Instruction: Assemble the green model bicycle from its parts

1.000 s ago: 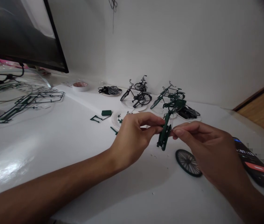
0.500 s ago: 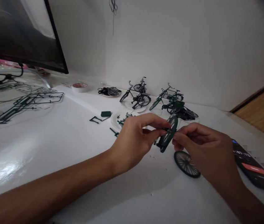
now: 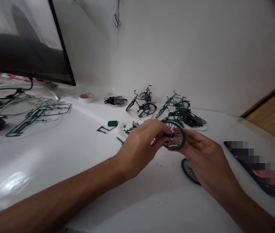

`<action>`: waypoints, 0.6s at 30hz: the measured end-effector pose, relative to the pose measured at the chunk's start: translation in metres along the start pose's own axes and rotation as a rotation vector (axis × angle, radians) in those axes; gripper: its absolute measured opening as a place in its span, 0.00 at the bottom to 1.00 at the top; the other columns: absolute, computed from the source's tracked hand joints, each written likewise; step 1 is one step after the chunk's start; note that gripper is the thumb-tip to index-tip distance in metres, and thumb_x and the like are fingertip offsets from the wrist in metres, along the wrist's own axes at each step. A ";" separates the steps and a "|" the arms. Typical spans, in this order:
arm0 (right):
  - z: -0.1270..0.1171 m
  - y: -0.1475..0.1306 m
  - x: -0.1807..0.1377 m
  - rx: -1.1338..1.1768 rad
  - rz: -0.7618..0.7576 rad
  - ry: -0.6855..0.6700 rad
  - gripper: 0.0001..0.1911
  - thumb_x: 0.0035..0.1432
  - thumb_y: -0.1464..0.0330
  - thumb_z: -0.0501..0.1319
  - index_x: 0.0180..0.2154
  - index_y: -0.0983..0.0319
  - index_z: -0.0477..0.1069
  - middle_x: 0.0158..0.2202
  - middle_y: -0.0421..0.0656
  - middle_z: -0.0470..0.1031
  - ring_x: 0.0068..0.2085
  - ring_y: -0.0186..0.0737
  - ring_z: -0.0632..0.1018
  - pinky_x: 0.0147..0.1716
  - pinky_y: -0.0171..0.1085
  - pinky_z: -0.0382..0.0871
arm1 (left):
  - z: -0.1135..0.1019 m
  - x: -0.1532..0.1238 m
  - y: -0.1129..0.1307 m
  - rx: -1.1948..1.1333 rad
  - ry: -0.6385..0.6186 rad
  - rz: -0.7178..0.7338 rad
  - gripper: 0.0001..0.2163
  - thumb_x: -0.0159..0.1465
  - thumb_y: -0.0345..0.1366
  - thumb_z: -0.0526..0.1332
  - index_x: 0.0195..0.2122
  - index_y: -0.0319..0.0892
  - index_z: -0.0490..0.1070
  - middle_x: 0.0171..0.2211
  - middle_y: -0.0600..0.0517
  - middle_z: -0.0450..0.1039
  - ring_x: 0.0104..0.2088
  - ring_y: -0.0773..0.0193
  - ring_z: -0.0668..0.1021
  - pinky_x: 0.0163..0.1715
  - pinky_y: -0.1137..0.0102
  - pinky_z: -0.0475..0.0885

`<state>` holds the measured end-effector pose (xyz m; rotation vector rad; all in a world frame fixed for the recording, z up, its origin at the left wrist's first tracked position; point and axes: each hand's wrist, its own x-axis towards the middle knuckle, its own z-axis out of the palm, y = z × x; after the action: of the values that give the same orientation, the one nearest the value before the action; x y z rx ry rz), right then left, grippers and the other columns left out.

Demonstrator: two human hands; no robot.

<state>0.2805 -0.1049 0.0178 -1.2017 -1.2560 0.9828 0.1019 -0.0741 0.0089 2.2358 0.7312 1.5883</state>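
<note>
In the head view, the left hand (image 3: pixel 137 142) grasps a green-rimmed, wire-spoked model bicycle wheel (image 3: pixel 175 135) at its hub between the fingers, while the right hand (image 3: pixel 205 158) steadies the rim from the right. The wheel is held above the glossy white table (image 3: pixel 54 158), its face turned toward the camera and its axle running roughly along the line of sight. A black-tyred spoked wheel (image 3: pixel 188 171) lies on the table below. The step in hand appears to be fitting the wheel at its hub; the next move calls for checking its seating.
</note>
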 end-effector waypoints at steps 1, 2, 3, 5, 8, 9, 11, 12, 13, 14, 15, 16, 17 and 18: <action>0.001 -0.001 0.000 0.023 0.017 -0.030 0.13 0.53 0.63 0.71 0.43 0.53 0.79 0.42 0.42 0.82 0.45 0.45 0.80 0.50 0.46 0.74 | 0.000 0.000 0.000 0.007 -0.002 0.011 0.06 0.65 0.26 0.63 0.41 0.41 0.71 0.40 0.51 0.77 0.39 0.67 0.78 0.40 0.74 0.75; 0.002 -0.003 0.000 0.041 0.033 -0.062 0.11 0.54 0.62 0.70 0.42 0.53 0.80 0.43 0.42 0.82 0.46 0.45 0.80 0.52 0.47 0.73 | 0.000 -0.001 -0.001 0.013 -0.005 0.019 0.06 0.65 0.26 0.63 0.42 0.41 0.71 0.40 0.51 0.76 0.40 0.67 0.78 0.40 0.73 0.75; 0.002 -0.004 -0.001 0.056 0.046 -0.094 0.09 0.56 0.62 0.69 0.40 0.53 0.80 0.43 0.41 0.82 0.47 0.46 0.80 0.54 0.47 0.72 | 0.001 -0.001 -0.001 0.019 -0.010 0.024 0.06 0.65 0.26 0.62 0.42 0.41 0.71 0.40 0.51 0.76 0.40 0.66 0.78 0.40 0.73 0.75; 0.002 -0.005 -0.001 0.092 0.047 -0.145 0.06 0.59 0.61 0.66 0.37 0.53 0.81 0.42 0.42 0.82 0.49 0.46 0.79 0.55 0.47 0.71 | 0.000 -0.001 -0.001 0.027 -0.018 0.035 0.07 0.65 0.25 0.61 0.42 0.41 0.71 0.40 0.50 0.76 0.41 0.65 0.78 0.41 0.72 0.75; 0.002 -0.004 -0.001 0.117 0.052 -0.170 0.08 0.61 0.60 0.64 0.37 0.54 0.81 0.43 0.43 0.81 0.49 0.47 0.78 0.53 0.47 0.73 | -0.001 -0.001 0.000 0.013 -0.018 0.042 0.07 0.66 0.24 0.59 0.42 0.42 0.71 0.40 0.50 0.77 0.41 0.66 0.78 0.42 0.72 0.75; 0.002 -0.003 -0.001 0.113 0.059 -0.165 0.08 0.60 0.59 0.65 0.38 0.54 0.81 0.43 0.43 0.81 0.49 0.48 0.79 0.52 0.48 0.74 | -0.001 -0.001 0.001 0.006 -0.018 0.040 0.07 0.66 0.24 0.59 0.42 0.42 0.72 0.40 0.51 0.77 0.41 0.66 0.78 0.41 0.72 0.75; 0.002 -0.001 -0.001 0.114 0.078 -0.162 0.07 0.59 0.60 0.66 0.37 0.54 0.80 0.43 0.43 0.82 0.47 0.47 0.79 0.52 0.48 0.74 | -0.002 -0.001 0.002 -0.005 -0.018 0.022 0.08 0.66 0.23 0.60 0.43 0.42 0.71 0.40 0.51 0.76 0.40 0.68 0.77 0.41 0.73 0.74; 0.003 0.000 -0.001 0.128 0.086 -0.164 0.07 0.59 0.60 0.66 0.37 0.54 0.80 0.42 0.43 0.82 0.47 0.47 0.79 0.52 0.48 0.74 | -0.002 -0.001 0.003 -0.011 -0.015 0.006 0.09 0.65 0.23 0.61 0.43 0.42 0.71 0.40 0.52 0.76 0.39 0.68 0.77 0.40 0.74 0.74; 0.003 0.000 -0.001 0.147 0.094 -0.168 0.06 0.58 0.60 0.67 0.36 0.54 0.80 0.42 0.43 0.82 0.47 0.47 0.79 0.52 0.49 0.74 | -0.003 -0.001 0.004 -0.017 -0.008 -0.008 0.10 0.64 0.23 0.62 0.43 0.42 0.70 0.39 0.52 0.75 0.38 0.69 0.77 0.40 0.75 0.74; 0.003 0.000 -0.001 0.168 0.101 -0.172 0.06 0.58 0.60 0.67 0.36 0.54 0.80 0.41 0.43 0.82 0.47 0.47 0.79 0.52 0.48 0.74 | -0.003 0.000 0.005 -0.023 -0.001 -0.024 0.10 0.63 0.22 0.63 0.43 0.41 0.70 0.39 0.53 0.75 0.38 0.69 0.78 0.40 0.75 0.74; 0.003 0.000 -0.001 0.186 0.105 -0.172 0.06 0.58 0.60 0.67 0.35 0.54 0.81 0.41 0.43 0.82 0.47 0.47 0.79 0.52 0.48 0.74 | -0.003 0.000 0.006 -0.028 0.005 -0.035 0.11 0.62 0.22 0.64 0.43 0.41 0.70 0.38 0.53 0.76 0.38 0.69 0.78 0.40 0.75 0.75; 0.003 0.000 -0.001 0.197 0.109 -0.172 0.06 0.58 0.60 0.67 0.35 0.54 0.81 0.40 0.43 0.82 0.48 0.46 0.79 0.52 0.48 0.73 | -0.003 0.000 0.006 -0.027 0.007 -0.043 0.11 0.62 0.23 0.65 0.42 0.42 0.70 0.38 0.54 0.76 0.38 0.69 0.78 0.40 0.75 0.75; 0.003 -0.001 -0.001 0.201 0.114 -0.173 0.06 0.57 0.60 0.68 0.34 0.55 0.81 0.40 0.42 0.82 0.48 0.46 0.79 0.53 0.47 0.73 | -0.003 0.000 0.007 -0.023 0.006 -0.046 0.10 0.61 0.23 0.65 0.41 0.42 0.70 0.37 0.54 0.77 0.37 0.69 0.79 0.40 0.75 0.75; 0.003 -0.002 -0.001 0.203 0.119 -0.174 0.06 0.57 0.60 0.68 0.34 0.55 0.81 0.39 0.42 0.82 0.48 0.46 0.79 0.53 0.46 0.73 | -0.003 0.001 0.007 -0.018 -0.001 -0.048 0.10 0.62 0.23 0.65 0.41 0.42 0.71 0.37 0.54 0.77 0.37 0.68 0.79 0.40 0.75 0.75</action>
<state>0.2772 -0.1059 0.0191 -1.0593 -1.1966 1.2936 0.1005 -0.0793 0.0141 2.1898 0.7614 1.5659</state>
